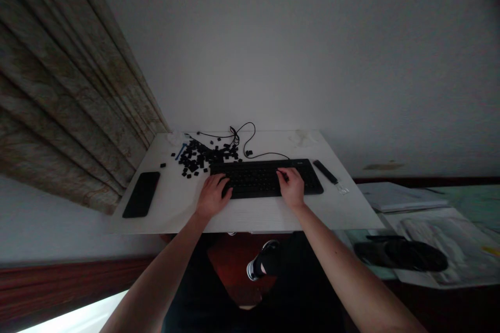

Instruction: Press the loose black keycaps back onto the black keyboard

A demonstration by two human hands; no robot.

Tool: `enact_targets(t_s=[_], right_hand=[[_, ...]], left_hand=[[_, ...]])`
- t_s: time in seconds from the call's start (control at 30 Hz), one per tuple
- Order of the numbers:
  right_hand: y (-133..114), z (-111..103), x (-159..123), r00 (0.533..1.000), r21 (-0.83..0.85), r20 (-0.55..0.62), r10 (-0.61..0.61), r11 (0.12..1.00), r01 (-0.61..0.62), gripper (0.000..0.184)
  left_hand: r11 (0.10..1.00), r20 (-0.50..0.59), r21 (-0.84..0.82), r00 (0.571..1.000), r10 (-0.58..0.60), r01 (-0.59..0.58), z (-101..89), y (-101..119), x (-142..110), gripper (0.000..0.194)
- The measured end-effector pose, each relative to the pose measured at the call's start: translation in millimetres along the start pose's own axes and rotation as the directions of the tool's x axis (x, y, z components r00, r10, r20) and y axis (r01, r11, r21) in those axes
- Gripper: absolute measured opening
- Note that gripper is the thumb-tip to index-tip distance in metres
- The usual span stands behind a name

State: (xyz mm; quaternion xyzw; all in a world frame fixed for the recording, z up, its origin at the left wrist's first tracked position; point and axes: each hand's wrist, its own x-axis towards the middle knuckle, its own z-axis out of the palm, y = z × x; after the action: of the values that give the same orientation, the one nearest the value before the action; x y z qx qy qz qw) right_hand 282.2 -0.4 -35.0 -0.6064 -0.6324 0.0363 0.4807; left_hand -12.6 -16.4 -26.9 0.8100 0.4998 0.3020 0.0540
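Head view: the keyboard (253, 182) lies long axis left-to-right on the counter (250, 213); the left hand (211, 195), fingers spread at its left end, is nearer the far-left keycaps (201, 159); the right hand (292, 187) curls its fingers over the right part, whether pinching I cannot tell.

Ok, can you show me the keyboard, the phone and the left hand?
Keyboard (255, 179), head view: the middle of its rows.
Phone (141, 195), head view: the middle of its dark face.
Left hand (211, 196), head view: the back.
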Motion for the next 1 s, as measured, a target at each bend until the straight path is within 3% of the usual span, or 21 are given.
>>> enact_targets(t_s=[0.13, 0.23, 0.37, 0.47, 0.6, 0.73, 1.0], right_hand=[[-13.3, 3.6, 9.9, 0.985, 0.076, 0.16, 0.059, 0.994, -0.072, 0.02], [-22.7, 7.7, 28.2, 0.927, 0.089, 0.361, 0.105, 0.985, -0.146, 0.015], [-26.5, 11.3, 57.4, 0.751, 0.075, 0.648, 0.123, 0.972, -0.224, 0.01], [-24.5, 14.7, 72.6, 0.604, 0.032, 0.777, 0.177, 0.947, -0.318, 0.009], [-22.1, 21.9, 81.7, 0.508, -0.011, 0.824, 0.249, 0.905, -0.426, 0.006], [-23.6, 27.5, 85.9, 0.466, -0.038, 0.834, 0.297, 0.872, -0.487, 0.001], [-29.5, 34.0, 93.5, 0.374, -0.175, 0.822, 0.429, 0.816, -0.55, 0.012]], left_hand=[[1.0, 0.0, 0.0, 1.0, -0.01, 0.01, 0.7, -2.9, 0.1, 0.03], [1.0, 0.007, -0.004, 1.0, -0.017, 0.018, 0.8, -3.5, -0.2, 0.03], [0.999, 0.003, -0.022, 1.0, -0.029, 0.029, 0.7, -2.7, 0.0, 0.028], [0.999, -0.004, -0.023, 1.0, -0.03, 0.03, 0.9, -2.7, 0.5, 0.028], [1.0, -0.002, -0.01, 1.0, -0.024, 0.024, 1.4, -3.0, 1.1, 0.028], [1.0, -0.001, 0.004, 1.0, -0.026, 0.026, 1.1, -2.3, 1.4, 0.028], [0.999, 0.019, 0.028, 1.0, 0.017, -0.017, 1.4, -1.8, 2.0, 0.029]])
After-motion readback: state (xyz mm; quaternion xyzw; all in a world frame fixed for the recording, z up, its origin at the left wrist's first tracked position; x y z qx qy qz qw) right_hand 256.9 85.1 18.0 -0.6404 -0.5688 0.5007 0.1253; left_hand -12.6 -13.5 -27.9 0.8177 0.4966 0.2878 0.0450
